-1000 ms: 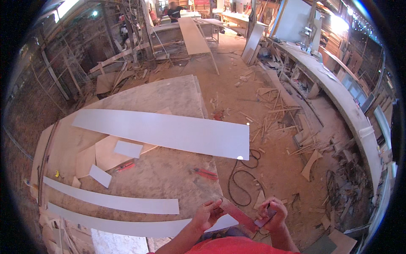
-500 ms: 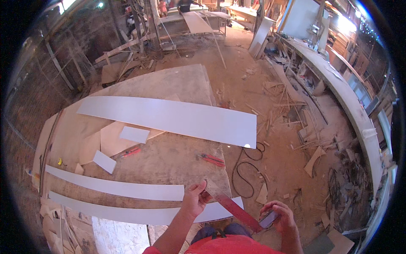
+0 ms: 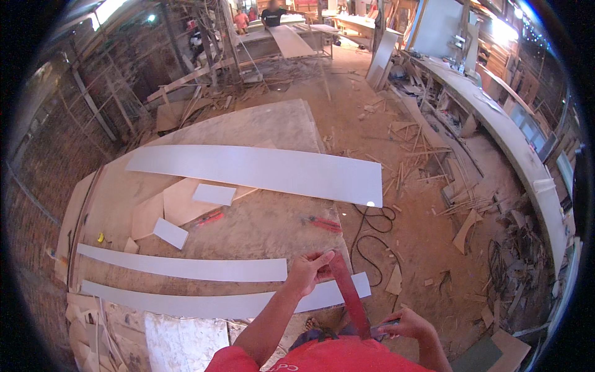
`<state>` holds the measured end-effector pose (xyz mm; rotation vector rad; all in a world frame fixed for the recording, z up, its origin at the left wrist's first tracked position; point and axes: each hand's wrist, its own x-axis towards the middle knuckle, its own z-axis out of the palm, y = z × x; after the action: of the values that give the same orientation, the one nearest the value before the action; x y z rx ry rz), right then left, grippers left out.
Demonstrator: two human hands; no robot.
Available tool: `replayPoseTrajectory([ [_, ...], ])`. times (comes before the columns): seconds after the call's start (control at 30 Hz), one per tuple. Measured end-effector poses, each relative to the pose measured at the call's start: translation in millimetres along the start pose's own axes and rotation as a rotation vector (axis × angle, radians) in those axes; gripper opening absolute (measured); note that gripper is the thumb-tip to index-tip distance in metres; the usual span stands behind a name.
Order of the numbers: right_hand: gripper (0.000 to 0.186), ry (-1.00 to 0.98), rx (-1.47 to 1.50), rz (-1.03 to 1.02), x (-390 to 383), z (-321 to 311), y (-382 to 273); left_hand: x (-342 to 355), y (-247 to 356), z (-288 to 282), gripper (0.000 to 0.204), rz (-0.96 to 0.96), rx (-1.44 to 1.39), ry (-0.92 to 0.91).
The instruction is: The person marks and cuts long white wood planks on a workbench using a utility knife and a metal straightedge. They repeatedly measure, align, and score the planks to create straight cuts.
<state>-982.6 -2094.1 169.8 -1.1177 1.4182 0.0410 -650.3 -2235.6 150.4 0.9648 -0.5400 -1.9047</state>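
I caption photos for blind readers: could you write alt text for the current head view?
A person's left grip holds the upper end of a flat red strip, with the right grip near its lower end. White panels and two red-handled tools lie on a wide worktop; scraps litter the floor.

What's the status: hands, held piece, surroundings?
Left hand gripping upper end of red strip. Right hand near lower end, grip unclear. Nearest white board partly behind strip.

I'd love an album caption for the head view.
Left hand grips a reddish strip, right hand near its lower end, by a table bearing white panels.
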Motion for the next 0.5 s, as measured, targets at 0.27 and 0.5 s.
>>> replayPoseTrajectory([
  [0.27,0.040,0.157,0.060,-0.115,-13.4,11.1,12.8,-0.5,4.6,7.6,0.015,0.066,0.042,-0.032],
  [0.5,0.038,0.264,-0.006,-0.186,-23.9,17.0,25.9,-5.1,-6.4,16.7,0.017,0.094,-0.058,-0.025],
])
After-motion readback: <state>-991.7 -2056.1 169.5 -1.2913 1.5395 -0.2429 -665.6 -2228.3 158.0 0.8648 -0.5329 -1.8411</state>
